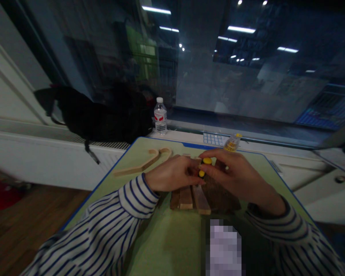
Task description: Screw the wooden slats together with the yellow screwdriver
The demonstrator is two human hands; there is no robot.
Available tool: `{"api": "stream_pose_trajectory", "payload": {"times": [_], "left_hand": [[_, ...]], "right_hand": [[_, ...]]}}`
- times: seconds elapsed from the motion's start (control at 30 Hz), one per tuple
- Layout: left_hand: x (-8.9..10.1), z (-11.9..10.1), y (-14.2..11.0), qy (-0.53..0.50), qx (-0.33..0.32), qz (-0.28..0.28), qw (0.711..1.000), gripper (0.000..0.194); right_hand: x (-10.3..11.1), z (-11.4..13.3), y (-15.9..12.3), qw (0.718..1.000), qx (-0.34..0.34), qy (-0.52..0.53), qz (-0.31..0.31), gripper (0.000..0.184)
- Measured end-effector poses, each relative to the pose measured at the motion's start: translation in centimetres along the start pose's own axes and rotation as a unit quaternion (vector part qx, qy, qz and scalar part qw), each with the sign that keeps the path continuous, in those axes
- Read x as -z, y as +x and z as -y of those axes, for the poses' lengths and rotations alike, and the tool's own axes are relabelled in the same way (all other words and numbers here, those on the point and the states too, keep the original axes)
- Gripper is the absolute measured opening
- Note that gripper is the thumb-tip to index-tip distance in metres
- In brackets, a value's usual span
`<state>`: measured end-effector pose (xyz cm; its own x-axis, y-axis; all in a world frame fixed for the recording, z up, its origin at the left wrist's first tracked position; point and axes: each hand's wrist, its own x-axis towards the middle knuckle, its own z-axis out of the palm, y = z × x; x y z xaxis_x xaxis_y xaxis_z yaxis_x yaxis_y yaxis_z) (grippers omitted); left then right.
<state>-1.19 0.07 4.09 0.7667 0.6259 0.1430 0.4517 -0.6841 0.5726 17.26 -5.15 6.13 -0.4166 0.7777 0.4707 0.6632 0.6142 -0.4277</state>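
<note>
Bent to close work at a green table (158, 241) by a window (195, 80), a person in striped sleeves brings both hands together over two wooden strips (186, 199) on a brown base (225, 197). The step in hand appears to be fine, two-handed handling of a small yellow piece (207, 161), dark in part; the next move seems to call for a steady pinch and careful alignment above the wood. The piece sits between the right hand's (232, 168) thumb and fingertips, closed narrowly on it. The left hand's (174, 174) fingers curl just beside its lower end, thumb and forefinger a little apart — whether they grip anything, one cannot tell. Hooked wood (145, 165) lies beyond the left wrist — bottle (160, 119) on the sill behind.
</note>
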Motion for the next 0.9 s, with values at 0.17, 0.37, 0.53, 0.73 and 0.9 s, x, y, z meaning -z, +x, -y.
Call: {"api": "stream_pose_trajectory", "payload": {"times": [0.17, 0.37, 0.53, 0.73, 0.9], "left_hand": [[0.00, 0.36, -0.06, -0.011, 0.000, 0.007, 1.000, 0.021], [-0.01, 0.49, -0.04, -0.004, 0.001, 0.003, 1.000, 0.021], [0.07, 0.47, 0.00, 0.008, -0.001, 0.016, 1.000, 0.021], [0.05, 0.62, -0.04, 0.016, -0.010, 0.026, 0.999, 0.022], [0.20, 0.27, -0.06, 0.008, -0.007, 0.042, 0.999, 0.018]], "right_hand": [[0.19, 0.28, -0.26, 1.000, -0.027, 0.008, 0.005, 0.034], [0.41, 0.27, -0.07, 1.000, 0.010, -0.008, 0.020, 0.032], [0.33, 0.10, -0.04, 1.000, 0.010, -0.016, 0.016, 0.027], [0.31, 0.02, -0.08, 1.000, 0.003, -0.020, 0.011, 0.023], [0.29, -0.09, 0.02, 1.000, 0.002, -0.014, 0.009, 0.020]]}}
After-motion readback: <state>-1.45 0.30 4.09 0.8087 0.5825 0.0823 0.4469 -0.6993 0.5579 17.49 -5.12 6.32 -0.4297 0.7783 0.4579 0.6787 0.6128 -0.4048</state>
